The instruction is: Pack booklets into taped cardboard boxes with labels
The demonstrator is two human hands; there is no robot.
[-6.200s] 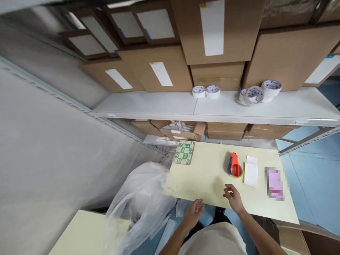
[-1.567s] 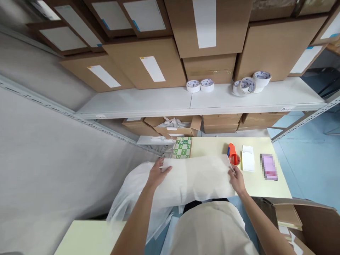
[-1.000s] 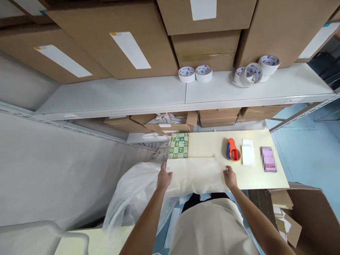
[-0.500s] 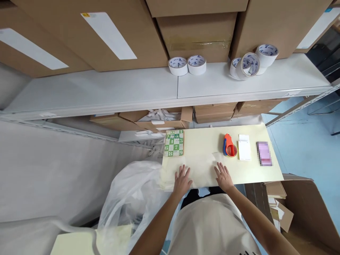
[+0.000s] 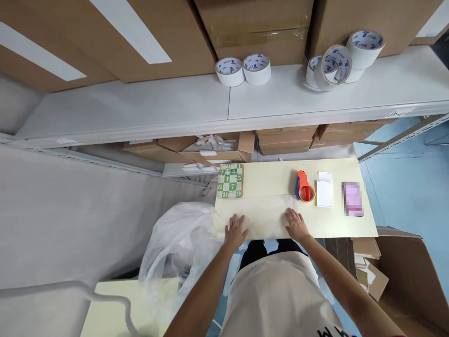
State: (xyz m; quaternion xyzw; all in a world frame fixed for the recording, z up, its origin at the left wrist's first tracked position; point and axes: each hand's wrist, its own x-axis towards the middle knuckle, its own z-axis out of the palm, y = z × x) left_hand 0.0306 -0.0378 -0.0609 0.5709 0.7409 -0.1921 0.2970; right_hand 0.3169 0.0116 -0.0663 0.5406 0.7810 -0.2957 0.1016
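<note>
A thin translucent sheet (image 5: 263, 216) lies flat along the front of the pale yellow tabletop (image 5: 270, 175). My left hand (image 5: 235, 232) rests palm down near its left part, fingers spread. On the sheet's right end lies my right hand (image 5: 296, 225), also flat with fingers apart. Neither hand grips anything. Beyond my right hand is an orange tape dispenser (image 5: 303, 186) with a blue side. A stack of white slips (image 5: 324, 193) lies to its right. Behind my left hand sits a green and white numbered block or pad (image 5: 230, 181).
A pixelated purple item (image 5: 352, 199) lies at the table's right. Crumpled clear plastic (image 5: 178, 229) hangs off the left side. An open carton (image 5: 410, 271) with cardboard pieces stands at the lower right. Tape rolls (image 5: 257, 69) and large boxes fill the shelf (image 5: 140, 107) ahead.
The view has tilted and shifted slightly. My hands stay flat on the sheet, the left one slightly further left, and the sheet's far edge looks straighter and smoother.
</note>
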